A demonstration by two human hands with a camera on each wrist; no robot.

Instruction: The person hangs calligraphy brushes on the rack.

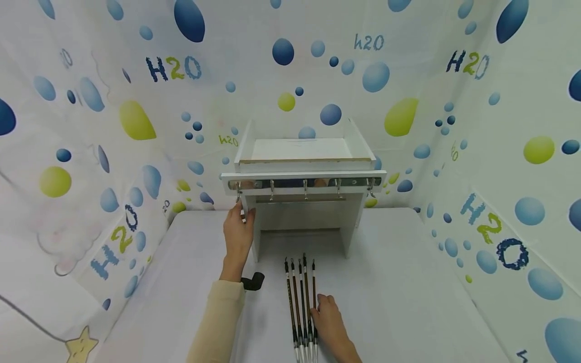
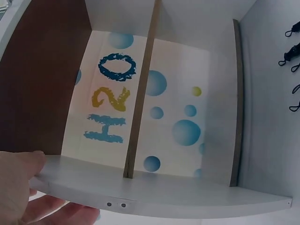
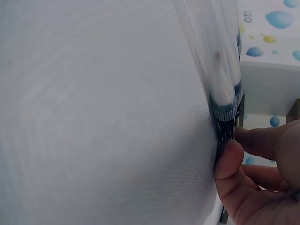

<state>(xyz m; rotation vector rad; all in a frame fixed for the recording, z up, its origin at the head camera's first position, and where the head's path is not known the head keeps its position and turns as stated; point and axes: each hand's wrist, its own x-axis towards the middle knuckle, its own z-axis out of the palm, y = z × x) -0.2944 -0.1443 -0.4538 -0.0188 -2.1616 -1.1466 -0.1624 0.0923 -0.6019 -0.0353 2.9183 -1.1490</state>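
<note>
A white shelf rack (image 1: 299,201) stands on the white table, with a metal strip of hooks (image 1: 305,183) across its front. My left hand (image 1: 238,229) holds the rack's left side panel below the leftmost hook. In the left wrist view, the thumb (image 2: 35,161) lies on the panel's inner side and the fingers outside. Several calligraphy brushes (image 1: 299,302) lie side by side in front of the rack, hanging loops towards it, clear caps over the bristles. My right hand (image 1: 330,321) pinches the rightmost brush (image 1: 314,282); in the right wrist view, the grip is near the capped end (image 3: 224,112).
White cloth (image 1: 399,282) covers the table on both sides of the rack. Patterned curtains (image 1: 281,101) with drops and H2O lettering close in the back and sides. A black wrist-camera part (image 1: 253,281) juts out beside my left wrist.
</note>
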